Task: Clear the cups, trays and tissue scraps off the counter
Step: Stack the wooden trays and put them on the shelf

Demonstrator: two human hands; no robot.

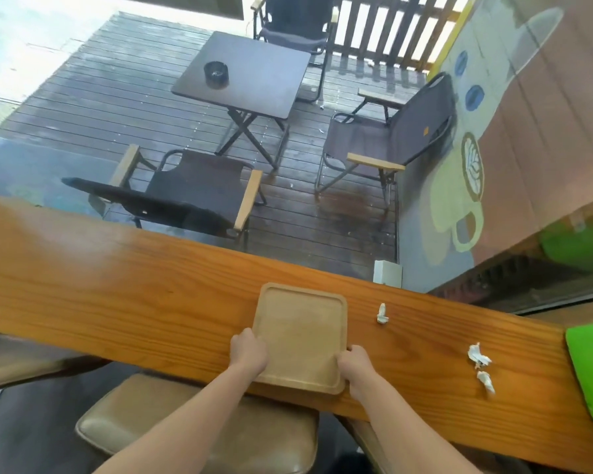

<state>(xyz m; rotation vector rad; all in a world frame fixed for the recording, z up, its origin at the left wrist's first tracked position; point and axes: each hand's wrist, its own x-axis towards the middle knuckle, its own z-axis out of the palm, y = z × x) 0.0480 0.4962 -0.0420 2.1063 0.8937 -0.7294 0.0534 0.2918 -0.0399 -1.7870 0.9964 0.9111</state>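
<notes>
1. I take the pale, square wooden tray with rounded corners (300, 331) as my landmark; it lies flat on the long, glossy orange-brown wooden counter (117, 289), its near edge reaching the counter's near edge.
2. My left hand (249, 352) is on the tray's left rim near the near corner, fingers curled together over the rim and clamped on it.
3. My right hand (355, 366) is on the tray's right rim at about the same height, fingers folded over the edge and gripping it; I cannot tell how far the fingertips reach underneath.
4. Just right of the tray, apart from it, lies a small crumpled white tissue scrap (382, 314) on the counter.
5. Farther right of the tray lies a larger torn white tissue scrap (478, 355), with a third small white tissue piece (486, 381) just nearer to me.
6. Well right of the tray, at the picture's edge, rests a bright green flat pad with an orange patch (589, 364).
7. Below the tray, under the counter's near edge, stands a tan padded stool (172, 425).
</notes>
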